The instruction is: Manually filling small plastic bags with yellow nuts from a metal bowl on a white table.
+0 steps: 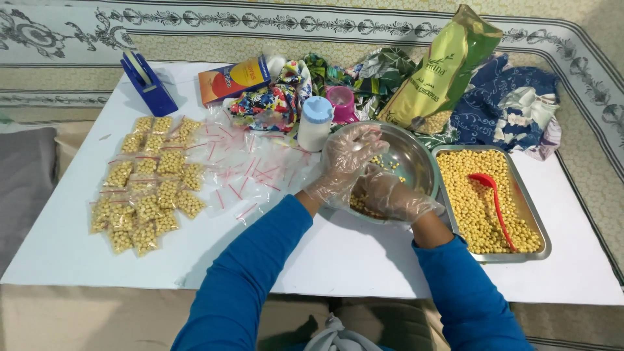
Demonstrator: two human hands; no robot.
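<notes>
Both my hands wear clear plastic gloves and meet over a round steel bowl (416, 162) that holds some chickpeas. My left hand (344, 159) hovers above the bowl's near left side with fingers curled, seemingly around a small clear bag. My right hand (393, 198) lies low at the bowl's front rim, fingers closed among the chickpeas. What each hand grips is blurred by the gloves.
A steel tray (533, 221) of chickpeas with a red scoop (494, 201) stands right of the bowl. Several filled small bags (149, 188) and empty zip bags (247, 172) lie at left. At the back are a tape dispenser (148, 81), an orange box (234, 78), a white bottle (315, 123), a green chickpea bag (448, 68) and cloths.
</notes>
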